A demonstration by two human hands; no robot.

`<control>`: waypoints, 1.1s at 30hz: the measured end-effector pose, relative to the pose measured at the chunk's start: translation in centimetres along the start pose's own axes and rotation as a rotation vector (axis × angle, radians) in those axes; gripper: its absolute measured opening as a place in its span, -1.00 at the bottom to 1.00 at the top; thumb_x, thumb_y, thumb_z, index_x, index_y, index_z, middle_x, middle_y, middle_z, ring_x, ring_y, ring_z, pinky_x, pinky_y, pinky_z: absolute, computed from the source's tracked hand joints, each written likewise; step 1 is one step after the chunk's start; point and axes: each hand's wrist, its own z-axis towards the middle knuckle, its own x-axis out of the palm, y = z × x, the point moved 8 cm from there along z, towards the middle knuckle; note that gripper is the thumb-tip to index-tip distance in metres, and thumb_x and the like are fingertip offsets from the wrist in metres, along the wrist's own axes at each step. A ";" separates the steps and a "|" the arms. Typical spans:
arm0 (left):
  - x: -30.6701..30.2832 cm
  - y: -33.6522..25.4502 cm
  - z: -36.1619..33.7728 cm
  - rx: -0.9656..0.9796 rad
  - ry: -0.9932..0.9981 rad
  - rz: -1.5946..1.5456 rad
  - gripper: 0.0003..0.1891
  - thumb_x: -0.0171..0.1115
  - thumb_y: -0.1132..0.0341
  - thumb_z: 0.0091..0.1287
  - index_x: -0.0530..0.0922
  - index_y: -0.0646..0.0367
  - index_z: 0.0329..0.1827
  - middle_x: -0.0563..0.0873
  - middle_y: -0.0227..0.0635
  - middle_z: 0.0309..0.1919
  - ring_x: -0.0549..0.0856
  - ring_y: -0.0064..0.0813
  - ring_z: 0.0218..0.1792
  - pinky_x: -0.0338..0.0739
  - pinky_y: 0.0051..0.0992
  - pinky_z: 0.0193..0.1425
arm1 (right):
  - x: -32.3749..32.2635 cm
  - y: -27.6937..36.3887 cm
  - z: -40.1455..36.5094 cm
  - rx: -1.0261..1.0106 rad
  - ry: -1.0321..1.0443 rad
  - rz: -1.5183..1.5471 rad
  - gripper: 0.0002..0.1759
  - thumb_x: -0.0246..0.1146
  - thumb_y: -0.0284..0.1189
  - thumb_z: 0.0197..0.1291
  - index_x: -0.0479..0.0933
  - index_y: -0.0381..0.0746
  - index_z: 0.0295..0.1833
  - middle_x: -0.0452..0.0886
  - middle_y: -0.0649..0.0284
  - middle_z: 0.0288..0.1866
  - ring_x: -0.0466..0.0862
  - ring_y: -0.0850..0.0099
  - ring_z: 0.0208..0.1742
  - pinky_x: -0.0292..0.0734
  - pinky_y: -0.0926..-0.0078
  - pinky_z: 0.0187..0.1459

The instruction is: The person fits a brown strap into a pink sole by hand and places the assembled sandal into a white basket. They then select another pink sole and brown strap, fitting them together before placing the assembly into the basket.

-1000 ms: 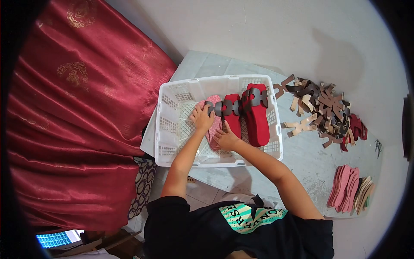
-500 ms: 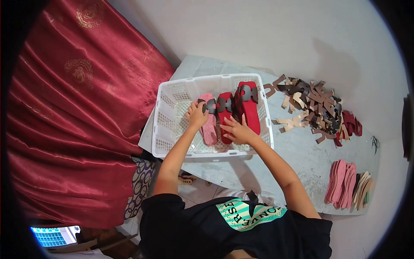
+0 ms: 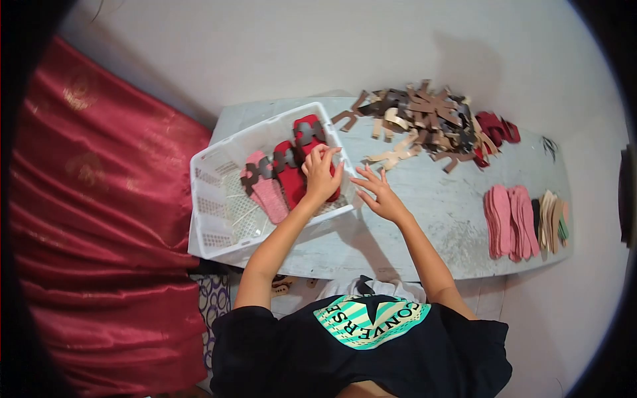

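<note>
A white plastic basket (image 3: 229,249) stands tilted round on the table with sandals inside it. In it lie a pink glitter sandal (image 3: 271,199) and two red sandals, one in the middle (image 3: 289,179) and one at the right (image 3: 306,126), all with dark H-shaped straps. My left hand (image 3: 321,176) is over the right red sandal, near the basket's right wall, fingers stretched out and partly covering it. Just outside that wall, above the tabletop, is my right hand (image 3: 381,198), its fingers spread and holding nothing.
On the grey table (image 3: 411,225) lies a heap of brown, black and beige strap pieces (image 3: 431,123) by the wall. Dark red straps (image 3: 494,129) sit beside it. Stacked pink soles (image 3: 509,222) and beige soles (image 3: 548,222) are at the right. A red curtain (image 3: 113,232) hangs left.
The view has swung to the right, and the basket now sits at an angle. My left hand went from the pink sandal to the right red one; my right hand left the basket.
</note>
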 end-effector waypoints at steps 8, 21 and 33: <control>12.6 -13.6 -3.2 0.145 0.247 -0.234 -0.63 0.25 0.26 0.09 0.50 -0.10 0.02 0.37 -0.34 0.02 0.34 -0.28 0.05 0.11 -0.23 0.10 | -10.1 -7.6 -14.4 0.362 -0.487 0.032 -0.68 0.12 -0.41 0.24 0.50 -0.09 0.12 0.37 0.22 0.29 0.19 0.18 0.41 -0.16 0.03 0.37; 27.4 -28.3 -14.5 0.186 0.745 -0.419 -0.61 0.25 0.26 0.09 0.48 -0.09 0.04 0.37 -0.25 0.01 0.34 -0.18 0.05 0.19 -0.16 0.06 | -17.1 -16.6 -40.1 0.780 -1.079 -0.153 -0.68 0.15 -0.49 0.15 0.49 -0.27 0.04 0.44 0.01 0.12 0.39 0.10 0.20 0.28 0.31 0.18; 31.4 -32.8 -18.0 0.263 0.801 -0.554 -0.60 0.25 0.31 0.09 0.47 0.02 0.04 0.39 -0.15 -0.04 0.40 -0.08 -0.02 0.30 -0.20 0.09 | -21.5 -21.7 -43.8 0.965 -0.948 -0.551 -0.23 0.26 -0.27 0.07 0.13 -0.28 0.36 0.19 -0.10 0.34 0.14 -0.01 0.39 -0.01 0.04 0.35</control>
